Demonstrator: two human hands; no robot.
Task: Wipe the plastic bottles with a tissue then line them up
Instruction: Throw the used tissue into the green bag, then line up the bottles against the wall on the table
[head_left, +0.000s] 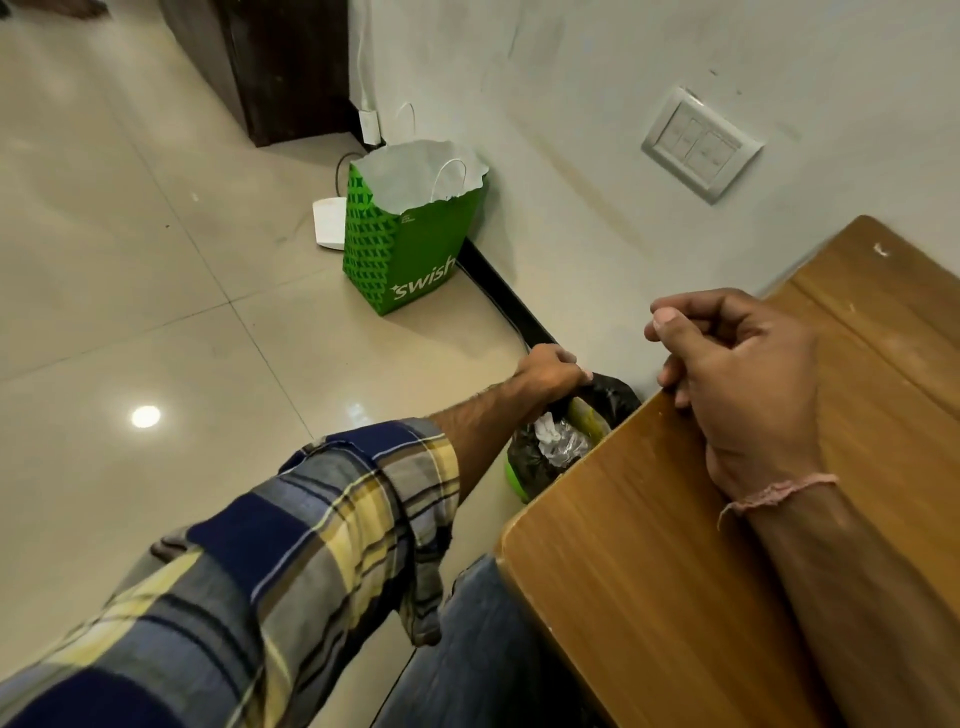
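Left hand (550, 371) reaches down past the desk (649, 519) edge, fingers closed on the rim of a black bin liner (613, 389). Right hand (737, 364) rests at the desk's left edge, fingers curled loosely, thumb against forefinger, holding nothing visible. Pink thread (779, 491) sits around the right wrist; left arm has a rolled plaid sleeve (322, 530).

Bin sits on the floor just beside the desk's left edge, against the wall. Green bin body (514, 480) shows under the liner. Inside: a crumpled white tissue (548, 426), clear plastic wrap (569, 447), something yellow-green (587, 415) I can't identify. No plastic bottles in view; desk surface shown is bare wood.

Further from the desk along the wall: green "swish" paper bag (410, 244) standing upright, white flat object (330, 223) on the floor just behind it. Switch plate (701, 143) on the wall above the desk. Floor (130, 260) is glossy tile.
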